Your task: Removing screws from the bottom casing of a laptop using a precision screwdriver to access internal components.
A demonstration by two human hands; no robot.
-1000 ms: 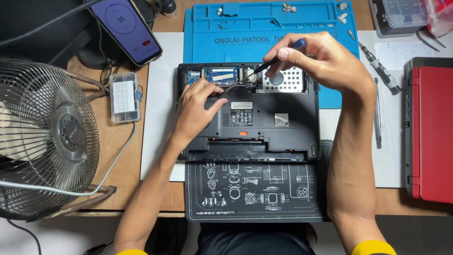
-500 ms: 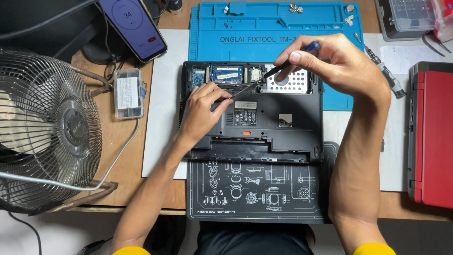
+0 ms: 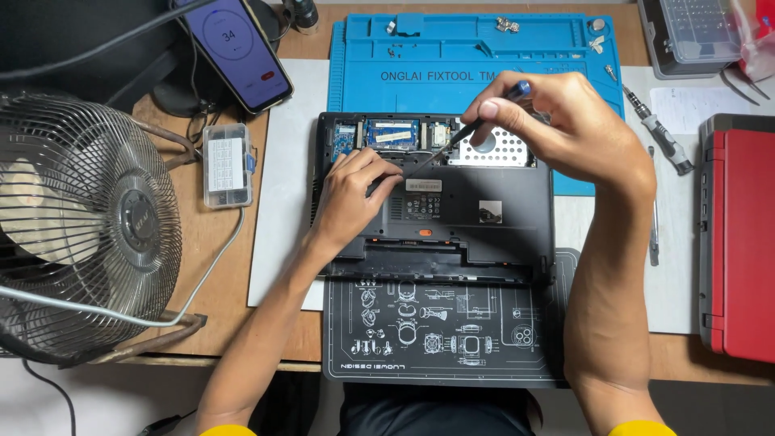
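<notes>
A black laptop [image 3: 500,218] lies upside down with its bottom bays uncovered, showing green circuit boards and a perforated metal drive plate. My right hand [image 3: 557,121] grips a thin screwdriver [image 3: 452,145] by its blue-capped handle, the shaft slanting down-left to a spot near the memory bay. Resting on the laptop base, my left hand [image 3: 355,194] has its fingertips beside the screwdriver tip.
A blue repair mat [image 3: 484,48] with loose screws lies behind the laptop, and a black mat with white diagrams [image 3: 444,331] in front. A wire-caged fan [image 3: 81,226] stands at left, with a phone [image 3: 238,52] and small clear box [image 3: 228,164]. A red laptop [image 3: 743,234] sits right.
The view shifted slightly. My right hand has lowered a little with the screwdriver, and my left hand's fingers have stayed close to its tip.
</notes>
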